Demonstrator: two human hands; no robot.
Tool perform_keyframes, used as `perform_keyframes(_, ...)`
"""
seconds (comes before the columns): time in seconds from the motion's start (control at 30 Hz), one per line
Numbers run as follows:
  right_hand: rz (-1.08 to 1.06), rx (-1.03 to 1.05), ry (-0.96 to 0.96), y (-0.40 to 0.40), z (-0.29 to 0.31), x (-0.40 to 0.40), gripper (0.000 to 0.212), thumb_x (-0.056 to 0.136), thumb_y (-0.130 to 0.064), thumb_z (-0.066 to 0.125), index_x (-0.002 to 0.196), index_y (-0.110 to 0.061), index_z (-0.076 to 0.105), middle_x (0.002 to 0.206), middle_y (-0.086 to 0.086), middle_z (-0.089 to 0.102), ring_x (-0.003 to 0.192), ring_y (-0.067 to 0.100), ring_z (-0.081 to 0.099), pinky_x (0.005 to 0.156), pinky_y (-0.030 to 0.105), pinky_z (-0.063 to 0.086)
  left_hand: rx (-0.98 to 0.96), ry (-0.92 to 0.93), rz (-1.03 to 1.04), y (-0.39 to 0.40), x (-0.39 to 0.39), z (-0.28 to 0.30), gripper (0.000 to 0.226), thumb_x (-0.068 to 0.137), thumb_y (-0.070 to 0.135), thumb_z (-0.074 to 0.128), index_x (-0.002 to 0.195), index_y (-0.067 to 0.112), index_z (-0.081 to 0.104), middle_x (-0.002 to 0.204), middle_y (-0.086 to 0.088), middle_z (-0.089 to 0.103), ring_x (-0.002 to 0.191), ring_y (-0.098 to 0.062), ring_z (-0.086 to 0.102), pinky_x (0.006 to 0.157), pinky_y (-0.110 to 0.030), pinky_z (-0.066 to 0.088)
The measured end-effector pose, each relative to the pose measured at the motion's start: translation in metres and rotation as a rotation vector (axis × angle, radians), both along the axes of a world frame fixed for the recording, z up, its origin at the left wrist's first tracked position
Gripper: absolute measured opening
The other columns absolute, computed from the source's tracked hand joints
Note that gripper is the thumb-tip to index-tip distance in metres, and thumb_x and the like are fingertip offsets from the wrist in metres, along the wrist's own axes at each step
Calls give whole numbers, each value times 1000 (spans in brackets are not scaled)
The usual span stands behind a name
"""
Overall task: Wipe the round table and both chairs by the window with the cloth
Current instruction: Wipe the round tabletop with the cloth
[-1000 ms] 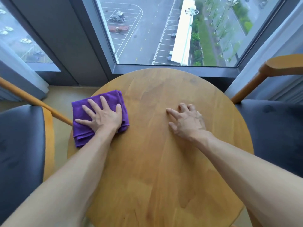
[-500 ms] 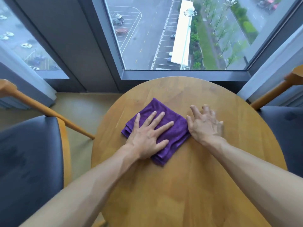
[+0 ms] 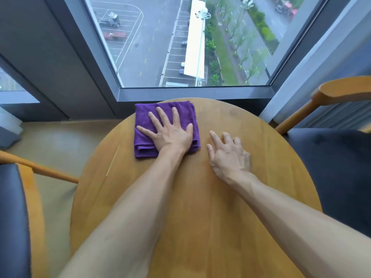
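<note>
A folded purple cloth point(image 3: 144, 117) lies at the far left edge of the round wooden table point(image 3: 271, 149), close to the window. My left hand point(image 3: 170, 133) presses flat on the cloth with fingers spread. Just right of the cloth, my right hand point(image 3: 228, 155) rests on the bare tabletop, fingers apart, holding nothing. A dark-cushioned chair with a wooden frame point(image 3: 14, 217) stands to the left of the table. A second such chair point(image 3: 341, 173) stands to the right.
A large window point(image 3: 180, 47) with a grey sill runs right behind the table. A grey wall pillar point(image 3: 50, 63) stands at the back left. Beige floor point(image 3: 56, 143) shows between the left chair and the table. A pale curtain point(image 3: 321, 63) hangs at the right.
My left hand has slid the cloth from the table's left edge across the middle to the far edge by the window. My right hand has stayed on the tabletop beside it.
</note>
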State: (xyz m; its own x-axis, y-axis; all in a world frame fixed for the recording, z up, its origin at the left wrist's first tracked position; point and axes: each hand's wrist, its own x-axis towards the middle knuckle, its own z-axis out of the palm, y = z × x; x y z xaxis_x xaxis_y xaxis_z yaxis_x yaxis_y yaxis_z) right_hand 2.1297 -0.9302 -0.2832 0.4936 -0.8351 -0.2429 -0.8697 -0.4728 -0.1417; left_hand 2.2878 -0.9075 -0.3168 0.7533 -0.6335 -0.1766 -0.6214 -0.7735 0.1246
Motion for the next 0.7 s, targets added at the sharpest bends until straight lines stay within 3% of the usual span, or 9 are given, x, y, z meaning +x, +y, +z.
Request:
perform_keyframes(0.1,-18,-46,42,-4,4,9,38,101,-41,32,133,-26,45,134,1,46,123,29,37,88,49,48,-7,-19,-281,13,-24,-1,72,95,65,22,158,37,1,167,-9,-11,152,-36,-15,106,-78,-10)
perform_keyframes(0.23,-76,-24,98,-12,8,24,35,93,-29,46,127,-21,48,126,1,45,122,28,37,83,44,48,19,-43,-425,67,-24,-4,72,91,59,19,157,38,1,168,-8,-8,153,-33,-12,107,-78,-7)
perform_keyframes(0.37,-66,-42,87,-11,5,24,42,97,-35,44,137,-21,43,128,0,47,123,28,39,83,46,51,79,-82,-212,98,25,-8,73,91,63,18,157,38,-3,168,-7,-9,153,-34,-10,107,-80,0)
perform_keyframes(0.5,-71,-34,73,-13,4,23,48,98,-33,44,144,-22,37,135,-2,44,126,27,36,89,51,51,65,-19,-11,65,69,-7,74,93,66,18,158,36,-2,167,-7,-8,152,-36,-11,107,-80,-2)
perform_keyframes(0.57,-73,-8,74,-13,3,24,54,98,-31,45,150,-22,31,144,-2,38,129,27,33,95,55,48,44,-2,28,32,81,-5,73,93,66,20,157,33,8,165,-11,7,150,-39,2,106,-81,-1)
perform_keyframes(0.63,-66,-3,70,-12,1,21,59,99,-30,45,154,-22,25,154,-2,30,134,27,30,100,57,44,14,-32,46,-3,89,-4,69,90,66,21,148,28,29,148,-16,33,137,-39,26,105,-78,12)
perform_keyframes(0.7,-48,5,66,-13,-1,17,62,100,-30,46,155,-22,20,159,-2,23,137,28,28,104,58,41,11,-67,41,-35,90,-3,67,88,65,19,134,23,44,132,-16,47,125,-38,38,102,-70,23)
